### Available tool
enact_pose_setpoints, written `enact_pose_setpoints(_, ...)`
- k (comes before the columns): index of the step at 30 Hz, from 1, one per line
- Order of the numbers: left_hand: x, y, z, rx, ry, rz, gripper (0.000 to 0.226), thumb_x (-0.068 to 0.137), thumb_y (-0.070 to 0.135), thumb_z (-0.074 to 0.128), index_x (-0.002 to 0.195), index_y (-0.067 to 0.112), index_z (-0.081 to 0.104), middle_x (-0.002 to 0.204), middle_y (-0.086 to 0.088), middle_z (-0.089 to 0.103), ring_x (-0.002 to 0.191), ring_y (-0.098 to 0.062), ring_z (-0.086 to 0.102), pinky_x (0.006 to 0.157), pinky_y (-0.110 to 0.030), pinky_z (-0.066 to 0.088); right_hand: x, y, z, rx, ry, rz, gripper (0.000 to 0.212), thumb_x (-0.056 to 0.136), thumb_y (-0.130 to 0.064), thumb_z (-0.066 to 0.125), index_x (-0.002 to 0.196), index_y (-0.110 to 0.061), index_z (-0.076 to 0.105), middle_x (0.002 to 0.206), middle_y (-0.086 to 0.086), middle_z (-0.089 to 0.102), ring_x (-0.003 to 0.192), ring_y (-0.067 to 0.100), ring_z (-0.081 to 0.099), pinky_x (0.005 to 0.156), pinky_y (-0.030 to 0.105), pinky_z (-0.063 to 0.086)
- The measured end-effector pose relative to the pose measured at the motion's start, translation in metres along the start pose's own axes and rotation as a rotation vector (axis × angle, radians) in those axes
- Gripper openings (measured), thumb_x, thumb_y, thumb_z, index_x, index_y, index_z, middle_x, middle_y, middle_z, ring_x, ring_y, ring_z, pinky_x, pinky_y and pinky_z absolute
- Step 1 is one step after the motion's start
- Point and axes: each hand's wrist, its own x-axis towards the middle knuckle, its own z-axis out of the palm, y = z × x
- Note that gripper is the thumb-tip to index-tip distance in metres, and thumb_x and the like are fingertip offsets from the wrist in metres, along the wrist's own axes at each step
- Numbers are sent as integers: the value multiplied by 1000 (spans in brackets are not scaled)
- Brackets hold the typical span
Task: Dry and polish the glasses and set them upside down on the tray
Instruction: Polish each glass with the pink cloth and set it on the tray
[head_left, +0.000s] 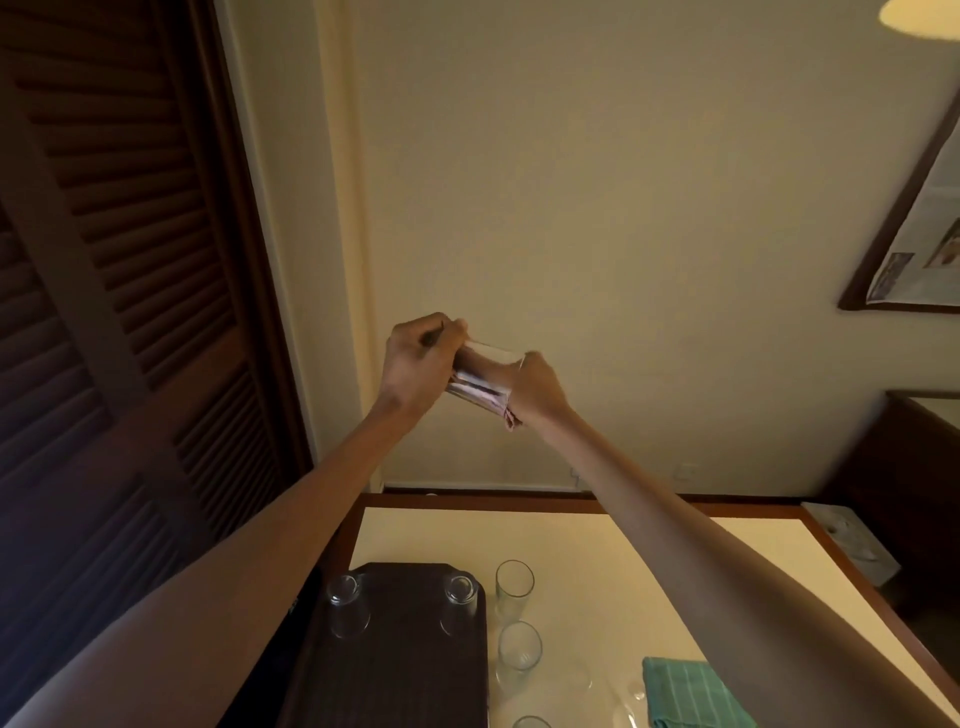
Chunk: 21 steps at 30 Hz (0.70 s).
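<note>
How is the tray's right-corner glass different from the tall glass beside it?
The tray glass stands upside down, base up; the tall glass stands upright, mouth up. The tray glass sits on the dark tray; the tall glass sits on the pale table. The tall glass looks slimmer than the tray glass. Both are clear and empty.

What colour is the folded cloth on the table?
Teal cloth with thin pale lines; head view.
</note>
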Motion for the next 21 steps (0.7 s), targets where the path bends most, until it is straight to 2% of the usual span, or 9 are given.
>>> enact_pose_setpoints(3, -7, 1, -3, 29, -14, 137, 25, 101, 14, 57, 84, 2, 72, 76, -9, 70, 70, -16, 65, 63, -25, 52, 5, 6, 11, 356, -175, 154, 40, 97, -39, 59, 101, 0, 67, 71, 9, 65, 53, 19, 60, 49, 30, 47)
enact_pose_setpoints(5, -7, -1, -6, -88, -72, 0, 22, 101, 17, 57, 89, 7, 72, 82, -7, 72, 79, -20, 68, 67, -28, 54, 2, 5, 7, 86, -17, 58, 24, 97, -19, 55, 100, 3, 64, 68, 8, 60, 55, 22, 60, 47, 26, 43)
enact_pose_setpoints(8, -2, 0, -11, -308, -225, -394, 23, 100, 27, 58, 89, 11, 71, 87, -7, 72, 87, -25, 69, 74, -36, 58, -11, -6, -9, -553, 323, -276, 14, 76, -3, 54, 78, -14, 61, 68, 3, 53, 67, 28, 55, 60, 29, 38)
enact_pose_setpoints(11, 0, -1, -9, -281, -205, -458, 26, 96, 26, 63, 73, 14, 65, 74, -5, 64, 80, -26, 64, 76, -38, 57, -21, -15, -13, -768, 369, -439, 14, 67, -4, 54, 67, -18, 51, 66, 3, 51, 68, 30, 52, 60, 32, 34)
enact_pose_setpoints(14, -2, 2, -8, -169, -65, -239, 27, 91, 20, 63, 70, 3, 59, 71, -7, 50, 73, -20, 49, 70, -36, 43, -13, -5, -4, -520, 321, -309, 13, 73, -3, 61, 77, -15, 59, 73, 1, 60, 72, 26, 58, 60, 33, 43)
enact_pose_setpoints(16, -5, 7, -10, -97, -17, -72, 26, 95, 13, 62, 72, 2, 62, 68, -8, 56, 67, -16, 53, 66, -31, 44, -13, -4, 4, 24, 36, -18, 9, 89, -13, 68, 90, -5, 64, 74, 1, 67, 63, 17, 65, 54, 30, 54)
enact_pose_setpoints(18, -10, 8, -12, -76, -32, 36, 20, 98, 10, 61, 80, 4, 69, 71, -9, 67, 66, -16, 64, 63, -27, 53, -12, -1, 15, 492, -240, 228, 31, 99, -31, 57, 80, -8, 64, 55, 1, 63, 39, 9, 57, 34, 19, 41)
enact_pose_setpoints(19, -13, 8, -13, -86, -54, 55, 18, 99, 10, 61, 84, 5, 70, 74, -11, 70, 69, -19, 68, 63, -28, 55, -9, 1, 19, 537, -237, 256, 35, 100, -32, 55, 79, -6, 65, 53, 3, 62, 35, 9, 54, 33, 18, 39)
enact_pose_setpoints(21, -15, 5, -17, -161, -113, -29, 19, 98, 18, 61, 87, 7, 71, 80, -13, 71, 76, -24, 70, 67, -34, 56, -7, 4, 19, 229, -41, 147, 23, 94, -17, 61, 87, 4, 68, 60, 11, 62, 42, 20, 58, 43, 27, 48)
